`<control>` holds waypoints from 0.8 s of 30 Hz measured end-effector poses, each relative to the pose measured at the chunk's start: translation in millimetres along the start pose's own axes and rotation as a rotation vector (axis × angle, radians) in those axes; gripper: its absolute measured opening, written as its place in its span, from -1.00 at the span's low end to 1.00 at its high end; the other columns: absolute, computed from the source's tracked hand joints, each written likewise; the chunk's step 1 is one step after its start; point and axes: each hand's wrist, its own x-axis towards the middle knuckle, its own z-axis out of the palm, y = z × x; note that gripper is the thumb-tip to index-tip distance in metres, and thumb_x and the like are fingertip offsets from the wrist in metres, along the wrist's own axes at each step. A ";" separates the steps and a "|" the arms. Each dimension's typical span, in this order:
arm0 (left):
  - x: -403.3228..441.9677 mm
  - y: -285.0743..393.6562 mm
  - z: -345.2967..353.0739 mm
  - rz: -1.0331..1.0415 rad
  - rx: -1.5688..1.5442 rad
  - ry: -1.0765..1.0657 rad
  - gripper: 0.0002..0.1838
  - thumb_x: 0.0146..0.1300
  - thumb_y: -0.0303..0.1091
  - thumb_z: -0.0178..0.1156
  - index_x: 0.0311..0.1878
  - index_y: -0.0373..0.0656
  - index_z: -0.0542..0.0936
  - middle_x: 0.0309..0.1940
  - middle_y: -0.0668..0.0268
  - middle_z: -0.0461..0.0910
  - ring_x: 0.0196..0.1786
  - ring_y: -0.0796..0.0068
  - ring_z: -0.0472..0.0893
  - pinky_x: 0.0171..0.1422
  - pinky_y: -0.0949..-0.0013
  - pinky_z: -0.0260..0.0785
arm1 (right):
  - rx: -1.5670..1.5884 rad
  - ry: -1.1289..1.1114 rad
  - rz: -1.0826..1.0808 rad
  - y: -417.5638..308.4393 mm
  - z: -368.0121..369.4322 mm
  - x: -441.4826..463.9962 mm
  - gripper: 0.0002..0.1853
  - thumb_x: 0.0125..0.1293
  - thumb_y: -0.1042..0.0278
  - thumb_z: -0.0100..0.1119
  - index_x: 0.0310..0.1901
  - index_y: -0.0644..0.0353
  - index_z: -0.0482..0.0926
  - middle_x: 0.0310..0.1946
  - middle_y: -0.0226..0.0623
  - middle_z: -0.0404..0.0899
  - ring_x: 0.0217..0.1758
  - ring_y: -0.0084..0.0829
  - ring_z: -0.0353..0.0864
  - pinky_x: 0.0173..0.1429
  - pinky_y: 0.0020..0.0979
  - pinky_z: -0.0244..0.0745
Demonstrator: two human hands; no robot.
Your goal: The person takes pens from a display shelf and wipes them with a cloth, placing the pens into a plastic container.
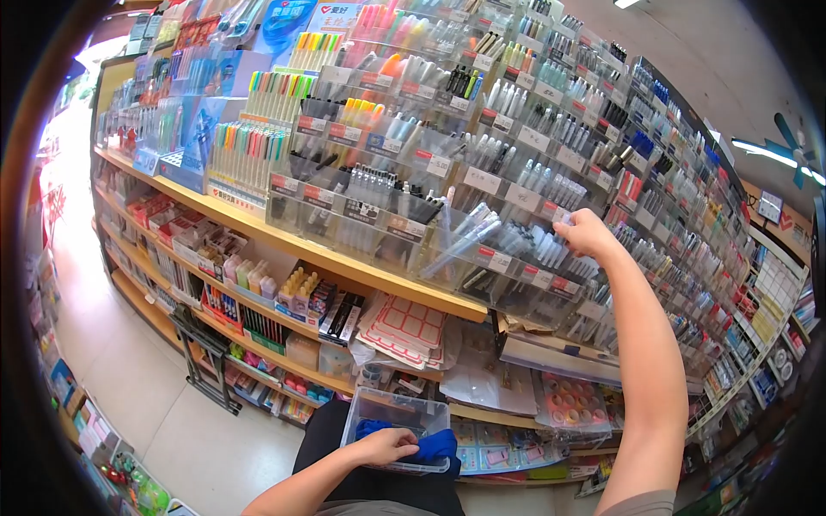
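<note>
My right hand (585, 235) is raised to the clear pen rack (525, 199), its fingers closed together at a compartment edge beside white-capped pens (548, 247). Whether anything is between those fingertips is too small to tell. Low in the view, my left hand (391, 445) has its fingers closed on a blue cloth (439, 445). The cloth lies partly inside a clear plastic bin (398, 402) that rests at my lap, and part of it hangs over the bin's right side.
A wooden shelf edge (370, 273) runs below the rack. Lower shelves hold glue bottles (249, 273), boxes and red-framed label sheets (402, 327). A small black folding stool (205, 357) stands on the floor at left. A ceiling fan (787, 142) shows at upper right.
</note>
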 end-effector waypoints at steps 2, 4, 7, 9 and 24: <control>-0.1 -0.8 -0.2 -0.006 -0.005 -0.001 -0.61 0.24 -0.16 0.10 -0.04 -0.32 0.48 -0.19 0.07 0.58 -0.11 0.28 0.57 0.00 0.36 0.38 | -0.181 0.151 -0.103 6.0 0.6 5.7 -0.79 0.06 0.34 0.23 -0.40 0.33 0.51 -0.60 -0.18 0.53 -0.50 -0.32 0.55 -0.34 -0.34 0.44; 0.6 -1.3 0.4 -0.010 0.000 -0.006 -0.61 0.24 -0.16 0.10 -0.04 -0.32 0.48 -0.19 0.07 0.58 -0.11 0.28 0.57 0.00 0.36 0.38 | -0.261 0.308 -0.184 9.9 2.2 7.9 -0.79 -0.02 0.37 0.26 -0.39 0.32 0.53 -0.56 -0.10 0.57 -0.41 -0.20 0.60 -0.24 -0.29 0.46; -4.7 13.7 -2.4 -0.051 0.013 -0.004 -0.61 0.24 -0.16 0.10 -0.04 -0.32 0.48 -0.18 0.06 0.58 -0.10 0.27 0.57 0.00 0.37 0.38 | -0.212 0.412 -0.243 9.6 5.0 5.5 -0.77 -0.07 0.43 0.28 -0.34 0.30 0.52 -0.48 -0.10 0.59 -0.30 -0.16 0.61 -0.16 -0.29 0.45; -4.6 13.1 -2.6 -0.047 0.014 -0.007 -0.61 0.24 -0.16 0.10 -0.04 -0.32 0.48 -0.18 0.06 0.58 -0.10 0.27 0.57 0.00 0.37 0.38 | -0.166 0.297 -0.236 11.9 4.0 5.2 -0.76 -0.07 0.44 0.29 -0.32 0.30 0.51 -0.46 -0.12 0.60 -0.29 -0.19 0.61 -0.15 -0.32 0.45; 0.3 -2.4 0.4 0.004 0.044 -0.014 -0.61 0.27 -0.18 0.09 0.01 -0.30 0.45 -0.23 0.19 0.58 -0.20 0.47 0.54 -0.17 0.44 0.39 | -0.569 0.156 -0.346 4.0 3.4 -8.1 -0.80 0.06 0.61 0.06 -0.24 0.27 0.58 -0.38 -0.05 0.60 -0.28 -0.18 0.60 -0.14 -0.34 0.46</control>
